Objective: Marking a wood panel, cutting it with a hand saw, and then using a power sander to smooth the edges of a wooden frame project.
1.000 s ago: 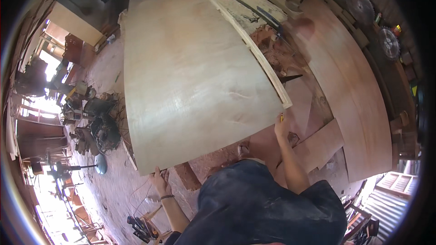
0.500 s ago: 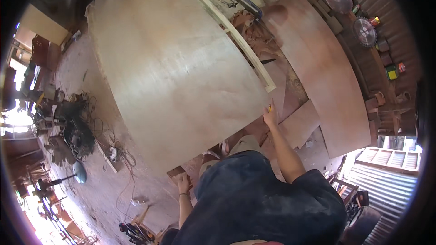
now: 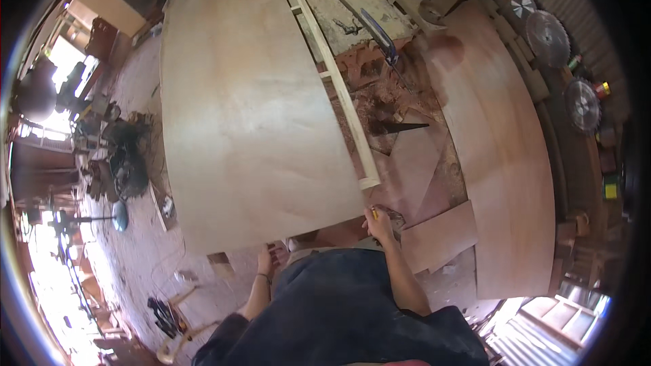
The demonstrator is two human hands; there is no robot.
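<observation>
A large pale plywood sheet (image 3: 258,122) lies in front of me, its near edge just beyond my hands. My left hand (image 3: 268,259) is at that near edge, its fingers partly spread and apparently holding nothing; whether they touch the sheet is unclear. At the sheet's near right corner, my right hand (image 3: 380,225) is closed around a short yellow stick (image 3: 374,213), pencil-like in shape. Along the sheet's right side runs a narrow wooden frame (image 3: 346,95), its near end a little beyond my right hand.
A reddish plywood panel (image 3: 505,142) lies to the right, with a smaller offcut (image 3: 437,234) beside it. Beyond the frame are a blue clamp (image 3: 380,34) and a dark pointed blade (image 3: 403,127). Circular saw blades (image 3: 548,38) hang at the right. A fan (image 3: 120,217) stands left.
My view has shifted, and the sheet's near edge sits lower in it. My right hand has drawn in closer to my body, still with the yellow stick. My left hand is now close against the edge.
</observation>
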